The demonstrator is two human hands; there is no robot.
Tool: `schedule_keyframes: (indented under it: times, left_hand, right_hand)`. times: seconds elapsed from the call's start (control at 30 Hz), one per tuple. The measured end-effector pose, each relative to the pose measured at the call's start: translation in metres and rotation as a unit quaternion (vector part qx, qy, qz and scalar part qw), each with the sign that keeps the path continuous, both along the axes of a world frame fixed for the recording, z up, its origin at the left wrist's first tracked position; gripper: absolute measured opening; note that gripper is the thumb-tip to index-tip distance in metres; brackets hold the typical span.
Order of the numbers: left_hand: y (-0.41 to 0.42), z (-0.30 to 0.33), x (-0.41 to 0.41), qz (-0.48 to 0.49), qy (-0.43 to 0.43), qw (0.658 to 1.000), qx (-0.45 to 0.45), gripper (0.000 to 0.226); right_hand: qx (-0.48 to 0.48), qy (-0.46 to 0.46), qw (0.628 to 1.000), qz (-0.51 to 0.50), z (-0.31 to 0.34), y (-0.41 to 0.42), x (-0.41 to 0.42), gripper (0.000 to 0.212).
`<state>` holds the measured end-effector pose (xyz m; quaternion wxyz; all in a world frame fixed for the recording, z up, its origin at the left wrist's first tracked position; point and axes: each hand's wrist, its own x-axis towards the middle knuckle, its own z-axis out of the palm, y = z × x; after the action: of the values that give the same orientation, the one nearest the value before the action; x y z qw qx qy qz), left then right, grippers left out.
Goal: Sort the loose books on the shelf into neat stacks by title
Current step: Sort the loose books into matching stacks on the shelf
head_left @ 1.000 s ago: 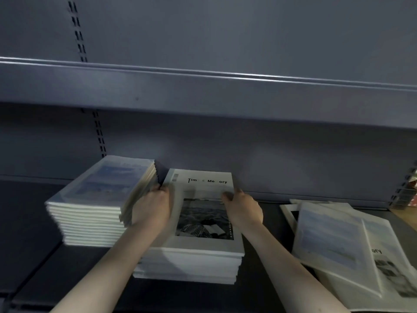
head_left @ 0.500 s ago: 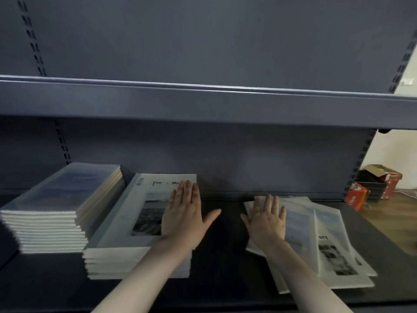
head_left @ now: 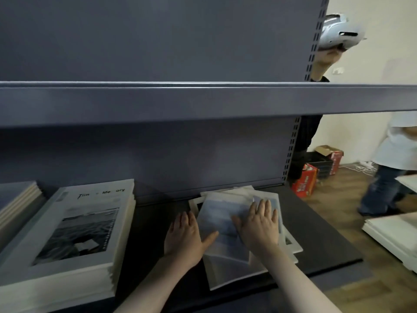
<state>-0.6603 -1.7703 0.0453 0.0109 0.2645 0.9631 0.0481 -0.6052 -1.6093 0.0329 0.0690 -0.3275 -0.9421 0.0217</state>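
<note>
On the loose books (head_left: pixel 228 224), both flat hands, left (head_left: pixel 184 239) and right (head_left: pixel 259 229), grip nothing, hiding covers.

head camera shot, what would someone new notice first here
Two bare hands at lower centre: the right hand lies flat on a blue-covered book topping a messy pile on the dark shelf, the left hand at its left edge. Left of them stands a neat stack with a black-and-white photo cover.

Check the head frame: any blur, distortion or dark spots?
Head view: wide-angle bend on the upper shelf edge; both hands, left and right, and the loose books slightly soft; under-shelf area dim, wall at right bright; title on the stack partly washed out.
</note>
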Motion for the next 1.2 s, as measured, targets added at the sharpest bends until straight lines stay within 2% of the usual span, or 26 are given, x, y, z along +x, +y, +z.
schedule_keyframes:
  times: [0.17, 0.27, 0.4, 0.6, 0.63, 0.73, 0.8, 0.93, 1.07, 1.2]
  left_hand:
    - [0.017, -0.002, 0.007, 0.03, -0.017, 0.999, 0.016, 0.078]
    - [0.017, 0.0, -0.001, 0.062, -0.08, 0.992, 0.075, 0.081]
    - [0.012, 0.002, -0.008, 0.087, -0.129, 0.975, 0.162, 0.08]
    - [0.012, 0.005, -0.007, 0.09, -0.115, 0.957, 0.251, 0.067]
    - [0.011, 0.006, -0.006, 0.086, -0.113, 0.955, 0.26, 0.062]
    - [0.01, 0.004, -0.006, 0.07, -0.116, 0.947, 0.29, 0.054]
    - [0.009, 0.003, -0.007, 0.066, -0.121, 0.94, 0.313, 0.053]
    - [0.005, 0.004, -0.009, 0.063, -0.121, 0.926, 0.353, 0.05]
    - [-0.005, 0.004, -0.015, 0.06, -0.127, 0.906, 0.4, 0.049]
    - [-0.017, 0.012, -0.018, 0.057, -0.12, 0.888, 0.441, 0.047]
  right_hand:
    - [-0.02, 0.008, 1.0, -0.008, -0.004, 0.003, 0.002, 0.095]
    - [-0.028, 0.041, 0.999, -0.006, -0.007, 0.001, 0.0, 0.136]
    - [-0.065, 0.031, 0.997, 0.028, -0.022, 0.01, -0.005, 0.117]
    - [-0.039, 0.092, 0.994, 0.039, -0.034, 0.016, -0.007, 0.098]
    - [-0.043, 0.094, 0.994, 0.045, -0.032, 0.015, -0.007, 0.097]
    - [-0.041, 0.093, 0.993, 0.054, -0.023, 0.013, -0.007, 0.114]
    - [-0.043, 0.085, 0.994, 0.05, -0.02, 0.015, -0.006, 0.111]
    - [-0.074, 0.098, 0.991, 0.054, -0.015, 0.013, -0.007, 0.071]
    - [-0.146, 0.126, 0.979, 0.066, 0.0, 0.004, -0.01, 0.052]
    - [-0.239, 0.195, 0.948, 0.078, 0.009, -0.01, -0.018, 0.037]
